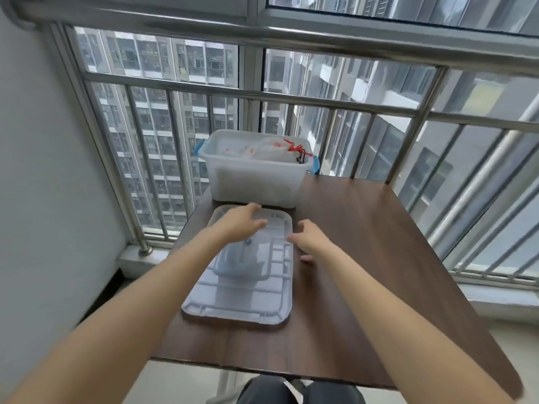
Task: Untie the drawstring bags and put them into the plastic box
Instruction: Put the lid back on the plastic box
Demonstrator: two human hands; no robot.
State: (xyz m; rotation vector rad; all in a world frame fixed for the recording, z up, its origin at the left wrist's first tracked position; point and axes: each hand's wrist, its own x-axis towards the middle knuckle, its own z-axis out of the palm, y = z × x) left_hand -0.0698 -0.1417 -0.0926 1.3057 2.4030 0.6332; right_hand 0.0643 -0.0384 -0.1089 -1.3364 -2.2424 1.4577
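Observation:
A translucent white plastic box (253, 182) with blue side latches stands open at the table's far edge. Inside it lie pale drawstring bags (271, 150) with red cords showing at the right. The box's lid (248, 298) lies flat on the table in front of the box. My left hand (240, 224) rests over the lid's far end, fingers spread, holding nothing. My right hand (310, 239) hovers at the lid's right edge, fingers apart; whether it touches the lid is unclear.
The dark wooden table (364, 258) stands against a steel balcony railing (262, 94) with windows behind. A white wall is on the left. My dark-clothed knees (297, 392) show below the table's near edge.

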